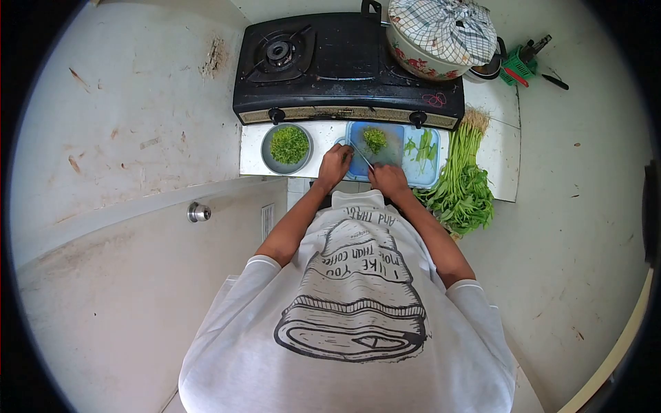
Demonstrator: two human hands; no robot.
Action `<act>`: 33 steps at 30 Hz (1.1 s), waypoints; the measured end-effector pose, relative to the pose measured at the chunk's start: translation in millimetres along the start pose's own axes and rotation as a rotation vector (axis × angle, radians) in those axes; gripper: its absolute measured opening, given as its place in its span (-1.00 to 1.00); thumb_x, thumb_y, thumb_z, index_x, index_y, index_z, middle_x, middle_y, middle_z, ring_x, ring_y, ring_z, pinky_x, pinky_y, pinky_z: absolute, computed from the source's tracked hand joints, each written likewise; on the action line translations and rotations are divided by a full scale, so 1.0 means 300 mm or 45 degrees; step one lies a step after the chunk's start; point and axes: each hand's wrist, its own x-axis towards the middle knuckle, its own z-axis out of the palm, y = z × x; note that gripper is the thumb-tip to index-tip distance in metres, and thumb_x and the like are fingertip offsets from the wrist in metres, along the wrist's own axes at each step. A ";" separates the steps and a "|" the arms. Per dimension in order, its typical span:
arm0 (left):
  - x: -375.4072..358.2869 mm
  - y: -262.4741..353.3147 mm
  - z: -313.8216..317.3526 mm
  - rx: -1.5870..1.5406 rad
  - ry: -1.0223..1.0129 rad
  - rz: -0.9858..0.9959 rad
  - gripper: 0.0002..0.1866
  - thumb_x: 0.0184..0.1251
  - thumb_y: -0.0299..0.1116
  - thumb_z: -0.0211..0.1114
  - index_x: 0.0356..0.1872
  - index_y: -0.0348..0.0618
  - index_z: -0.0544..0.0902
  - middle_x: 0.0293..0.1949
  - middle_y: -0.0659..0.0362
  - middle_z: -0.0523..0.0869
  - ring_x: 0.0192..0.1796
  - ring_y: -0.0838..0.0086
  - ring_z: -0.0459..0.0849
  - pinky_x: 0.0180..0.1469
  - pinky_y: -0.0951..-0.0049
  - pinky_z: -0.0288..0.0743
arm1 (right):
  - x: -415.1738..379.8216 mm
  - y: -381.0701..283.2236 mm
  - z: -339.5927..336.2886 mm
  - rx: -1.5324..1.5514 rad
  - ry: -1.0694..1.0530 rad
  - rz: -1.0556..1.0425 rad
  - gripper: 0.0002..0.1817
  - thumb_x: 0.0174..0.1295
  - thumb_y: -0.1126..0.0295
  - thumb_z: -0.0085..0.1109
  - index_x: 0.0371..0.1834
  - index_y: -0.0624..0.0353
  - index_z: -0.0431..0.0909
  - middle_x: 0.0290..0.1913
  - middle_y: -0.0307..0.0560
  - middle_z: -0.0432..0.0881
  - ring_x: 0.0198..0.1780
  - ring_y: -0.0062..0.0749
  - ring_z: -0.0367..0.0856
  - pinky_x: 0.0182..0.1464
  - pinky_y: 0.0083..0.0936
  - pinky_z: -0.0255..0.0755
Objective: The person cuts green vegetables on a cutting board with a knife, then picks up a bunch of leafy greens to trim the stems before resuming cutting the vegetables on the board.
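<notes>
On a blue cutting board (392, 165) lies a small pile of chopped greens (374, 139). My right hand (390, 180) is closed around the handle of a knife (362, 157), whose blade points up and left across the board. My left hand (336, 164) is at the board's left edge near the blade tip, fingers bent together; what they hold, if anything, is too small to make out. Some cut leaves (425, 147) lie in the pale tray part on the right. Left of my left hand, a grey bowl (268, 160) holds chopped greens.
A black gas stove (348, 89) stands behind the board, with a cloth-covered pot (420, 58) at its right. A large bunch of leafy stems (465, 165) hangs over the counter's front edge at right. A green basket (518, 67) holds utensils, and another knife (555, 82) lies beside it.
</notes>
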 end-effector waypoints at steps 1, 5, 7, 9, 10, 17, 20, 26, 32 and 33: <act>0.003 -0.001 -0.003 0.017 -0.013 0.008 -0.86 0.34 -0.52 0.34 -0.13 -0.27 0.76 -0.24 -0.09 0.73 -0.21 -0.06 0.74 -0.10 0.06 0.64 | -0.009 0.000 -0.011 0.023 0.005 0.028 -0.58 0.47 0.09 0.08 -0.19 0.28 0.68 -0.35 0.28 0.78 -0.28 0.20 0.80 -0.11 0.06 0.67; 0.022 -0.006 0.004 0.072 -0.067 0.039 -0.85 0.34 -0.52 0.34 -0.11 -0.25 0.74 -0.24 -0.10 0.71 -0.19 -0.09 0.73 -0.09 0.04 0.64 | -0.028 0.009 -0.031 0.056 0.006 0.052 -0.57 0.49 0.09 0.07 -0.19 0.30 0.68 -0.35 0.30 0.77 -0.28 0.22 0.79 -0.10 0.08 0.66; 0.030 0.003 0.007 0.044 -0.064 0.021 -0.86 0.34 -0.53 0.33 -0.13 -0.25 0.75 -0.25 -0.10 0.70 -0.19 -0.09 0.73 -0.09 0.04 0.63 | -0.025 0.013 -0.014 0.052 0.008 0.023 -0.58 0.49 0.10 0.06 -0.19 0.30 0.67 -0.36 0.30 0.77 -0.28 0.23 0.78 -0.11 0.07 0.66; 0.033 0.005 0.008 0.038 -0.088 -0.036 -0.85 0.32 -0.53 0.35 -0.13 -0.23 0.78 -0.21 -0.06 0.73 -0.16 -0.06 0.75 -0.05 0.08 0.65 | -0.019 0.010 -0.004 0.054 0.020 -0.004 -0.58 0.50 0.10 0.06 -0.19 0.30 0.67 -0.37 0.29 0.76 -0.29 0.24 0.78 -0.14 0.07 0.66; 0.034 0.002 0.010 0.035 -0.100 -0.065 -0.85 0.31 -0.53 0.36 -0.13 -0.22 0.79 -0.19 -0.05 0.75 -0.14 -0.04 0.77 -0.03 0.10 0.66 | -0.021 0.010 -0.004 0.050 0.023 -0.014 -0.58 0.50 0.11 0.06 -0.19 0.30 0.67 -0.37 0.29 0.76 -0.29 0.24 0.78 -0.15 0.07 0.66; 0.026 0.005 0.002 0.007 -0.089 -0.071 -0.83 0.29 -0.56 0.38 -0.12 -0.26 0.80 -0.18 -0.06 0.73 -0.12 0.03 0.76 0.02 0.16 0.66 | -0.012 0.006 0.010 0.029 0.019 -0.034 -0.58 0.50 0.11 0.06 -0.24 0.29 0.67 -0.40 0.30 0.76 -0.34 0.22 0.78 -0.20 0.05 0.67; 0.016 -0.002 0.006 -0.047 -0.080 -0.017 -0.81 0.29 -0.57 0.37 -0.10 -0.27 0.80 -0.17 -0.05 0.73 -0.11 0.04 0.77 0.06 0.17 0.66 | 0.017 -0.002 0.017 0.024 0.037 -0.016 -0.59 0.48 0.11 0.07 -0.25 0.28 0.67 -0.40 0.30 0.75 -0.36 0.22 0.78 -0.21 0.04 0.66; 0.009 -0.008 0.001 -0.054 -0.070 -0.003 -0.83 0.30 -0.57 0.34 -0.12 -0.28 0.79 -0.14 -0.06 0.73 -0.10 0.00 0.77 0.03 0.15 0.66 | 0.015 0.015 0.022 0.020 0.049 -0.029 -0.59 0.47 0.10 0.08 -0.24 0.27 0.68 -0.39 0.31 0.76 -0.32 0.20 0.79 -0.18 0.05 0.67; 0.022 -0.012 -0.002 -0.032 -0.085 -0.010 -0.84 0.30 -0.55 0.35 -0.13 -0.26 0.79 -0.16 -0.07 0.75 -0.11 -0.01 0.77 0.04 0.14 0.66 | -0.011 0.023 -0.005 0.012 0.031 0.000 -0.57 0.51 0.07 0.05 -0.18 0.28 0.67 -0.40 0.28 0.76 -0.32 0.19 0.79 -0.18 0.06 0.67; 0.024 -0.013 0.000 -0.036 -0.078 0.007 -0.84 0.31 -0.55 0.34 -0.13 -0.26 0.79 -0.16 -0.07 0.74 -0.13 -0.03 0.77 0.02 0.12 0.67 | -0.011 0.021 -0.006 0.014 0.032 -0.016 -0.56 0.51 0.06 0.05 -0.18 0.28 0.66 -0.40 0.27 0.76 -0.32 0.19 0.79 -0.18 0.06 0.67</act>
